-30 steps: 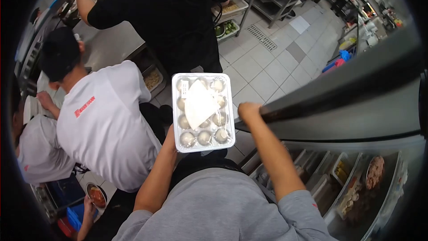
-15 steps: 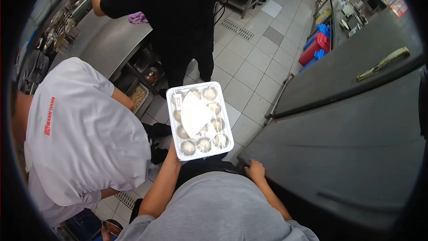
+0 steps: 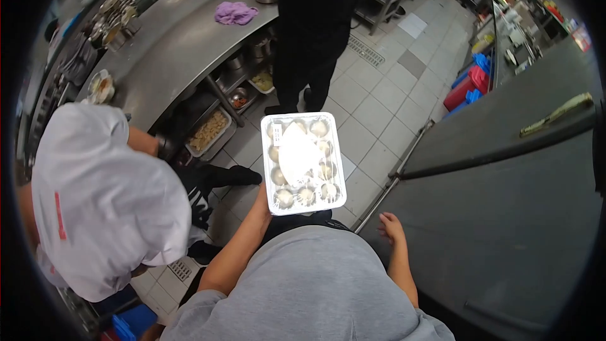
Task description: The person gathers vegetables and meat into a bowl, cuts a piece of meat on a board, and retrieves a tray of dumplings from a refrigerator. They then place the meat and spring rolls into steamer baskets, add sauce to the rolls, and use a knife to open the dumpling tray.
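A white tray of round pale items under clear wrap (image 3: 305, 197) is held out in front of my body, with a white label and bright glare on its film. My left hand (image 3: 266, 203) grips the tray at its lower left edge, and most of the fingers are hidden beneath it. Off to the right, my right hand (image 3: 392, 227) hangs beside the dark grey door (image 3: 473, 227) with nothing in it, its fingers apart and slightly curled.
A person in white (image 3: 113, 189) bends at the left. Another in black (image 3: 315, 25) stands ahead by the steel counter (image 3: 170, 44), which bears a purple cloth (image 3: 235, 13). Food trays (image 3: 210, 132) sit below. Red and blue bins (image 3: 467, 85) stand at the right.
The door beside me is now closed against its frame, and my right hand has come off its edge and opened. The tray sits slightly further right in view. The person in white has bent lower.
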Available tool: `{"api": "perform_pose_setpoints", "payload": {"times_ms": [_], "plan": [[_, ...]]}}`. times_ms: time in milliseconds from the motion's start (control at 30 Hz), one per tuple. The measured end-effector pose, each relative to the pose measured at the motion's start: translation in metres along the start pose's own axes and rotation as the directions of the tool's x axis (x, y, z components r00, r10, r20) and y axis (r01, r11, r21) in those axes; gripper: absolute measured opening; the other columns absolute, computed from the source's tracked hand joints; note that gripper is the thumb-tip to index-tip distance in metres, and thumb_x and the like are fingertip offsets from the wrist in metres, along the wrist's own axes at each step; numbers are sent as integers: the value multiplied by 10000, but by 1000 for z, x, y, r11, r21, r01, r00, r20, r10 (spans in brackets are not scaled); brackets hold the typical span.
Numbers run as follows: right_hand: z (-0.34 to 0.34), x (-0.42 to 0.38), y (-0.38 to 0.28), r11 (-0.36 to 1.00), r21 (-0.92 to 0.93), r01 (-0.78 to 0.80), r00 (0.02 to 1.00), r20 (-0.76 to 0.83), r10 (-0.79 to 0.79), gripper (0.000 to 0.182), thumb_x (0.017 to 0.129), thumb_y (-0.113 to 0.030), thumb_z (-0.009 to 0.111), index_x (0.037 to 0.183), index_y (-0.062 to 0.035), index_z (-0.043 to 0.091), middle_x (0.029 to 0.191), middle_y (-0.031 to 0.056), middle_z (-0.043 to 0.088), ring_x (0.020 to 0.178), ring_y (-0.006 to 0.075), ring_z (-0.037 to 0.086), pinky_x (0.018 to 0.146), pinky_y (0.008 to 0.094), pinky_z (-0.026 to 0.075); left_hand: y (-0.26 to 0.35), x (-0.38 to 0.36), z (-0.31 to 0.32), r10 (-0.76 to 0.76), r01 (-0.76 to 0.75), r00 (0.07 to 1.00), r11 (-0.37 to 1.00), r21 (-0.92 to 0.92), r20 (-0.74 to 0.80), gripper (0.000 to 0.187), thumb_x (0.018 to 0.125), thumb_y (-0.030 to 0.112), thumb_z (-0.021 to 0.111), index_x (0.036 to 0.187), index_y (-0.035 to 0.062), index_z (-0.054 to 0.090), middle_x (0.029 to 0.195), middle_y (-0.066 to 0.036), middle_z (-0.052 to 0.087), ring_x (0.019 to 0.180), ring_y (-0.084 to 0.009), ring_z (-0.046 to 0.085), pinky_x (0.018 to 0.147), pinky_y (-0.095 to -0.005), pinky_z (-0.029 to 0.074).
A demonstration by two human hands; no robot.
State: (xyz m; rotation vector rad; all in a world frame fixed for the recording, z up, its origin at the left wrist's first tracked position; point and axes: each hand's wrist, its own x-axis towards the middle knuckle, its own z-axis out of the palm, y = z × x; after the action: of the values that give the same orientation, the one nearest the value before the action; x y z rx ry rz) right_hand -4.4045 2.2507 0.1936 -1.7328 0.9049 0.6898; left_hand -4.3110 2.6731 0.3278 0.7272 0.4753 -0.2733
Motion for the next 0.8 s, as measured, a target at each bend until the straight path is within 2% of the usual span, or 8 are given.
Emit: {"api": "perform_pose_setpoints", "payload": {"times_ms": [133, 233, 367, 500, 633, 700, 733, 800], "plan": [[48, -14, -130, 957, 231, 176, 899, 359, -252, 471, 1004, -380, 530, 1358, -73, 476, 1196, 114, 616, 913, 188, 637, 740, 320, 516, -4, 2, 3, 53, -53, 999, 998, -37, -7, 477, 993, 326, 523, 1363, 29, 472, 1237, -133, 602, 1064, -236, 640, 869, -374, 564], [53, -15, -192, 925, 288, 248, 782, 504, -367, 475, 1010, -357, 517, 1374, -58, 451, 1205, 121, 619, 973, 208, 633, 803, 329, 513, -9, -1, 6, 100, -103, 994, 993, -54, -48, 476, 996, 323, 514, 1363, 23, 473, 1240, -139, 603, 1064, -241, 644, 871, -376, 566], [46, 15, -222, 953, 236, 189, 740, 604, -296, 418, 1014, -313, 513, 1339, -53, 469, 1149, 113, 628, 930, 194, 627, 783, 333, 512, -25, -16, 2, 184, -199, 973, 975, -97, -139, 474, 1000, 317, 502, 1363, 14, 473, 1245, -148, 606, 1064, -248, 648, 874, -379, 568], [58, 43, -224, 980, 31, 195, 728, 665, -165, 400, 1000, -289, 543, 1321, -56, 495, 1122, 101, 641, 888, 175, 633, 736, 309, 521, -45, -47, -11, 268, -315, 923, 939, -138, -277, 473, 1004, 312, 490, 1362, 5, 474, 1249, -156, 608, 1064, -255, 652, 877, -382, 570], [105, 32, -227, 975, -64, 215, 660, 745, -96, 389, 997, -309, 554, 1281, -46, 515, 1095, 96, 638, 895, 182, 629, 730, 308, 520, -59, -77, -40, 345, -425, 853, 895, -138, -391, 472, 1008, 307, 478, 1362, -4, 474, 1253, -165, 610, 1064, -262, 656, 881, -385, 573], [134, 27, -237, 973, -64, 222, 577, 813, -78, 382, 998, -307, 553, 1274, -44, 521, 1090, 99, 638, 903, 181, 632, 740, 296, 520, -58, -84, -46, 319, -460, 838, 850, -258, -443, 434, 1009, 273, 467, 1331, -15, 509, 1222, -169, 629, 1037, -268, 666, 868, -388, 574], [135, 25, -250, 975, -55, 216, 581, 809, -83, 382, 998, -307, 553, 1274, -44, 521, 1090, 99, 638, 903, 181, 632, 740, 296, 520, -61, -79, -39, 315, -451, 843, 856, -254, -437, 434, 1009, 273, 467, 1331, -15, 509, 1222, -169, 629, 1037, -268, 666, 868, -388, 574], [151, 3, -269, 962, -13, 274, 479, 869, -125, 390, 1004, -313, 544, 1271, -30, 517, 1087, 101, 635, 907, 173, 633, 749, 286, 518, -58, -74, -46, 324, -438, 789, 892, -108, -523, 402, 1003, 234, 469, 1310, -17, 532, 1202, -168, 639, 1015, -263, 670, 852, -386, 573]]}}
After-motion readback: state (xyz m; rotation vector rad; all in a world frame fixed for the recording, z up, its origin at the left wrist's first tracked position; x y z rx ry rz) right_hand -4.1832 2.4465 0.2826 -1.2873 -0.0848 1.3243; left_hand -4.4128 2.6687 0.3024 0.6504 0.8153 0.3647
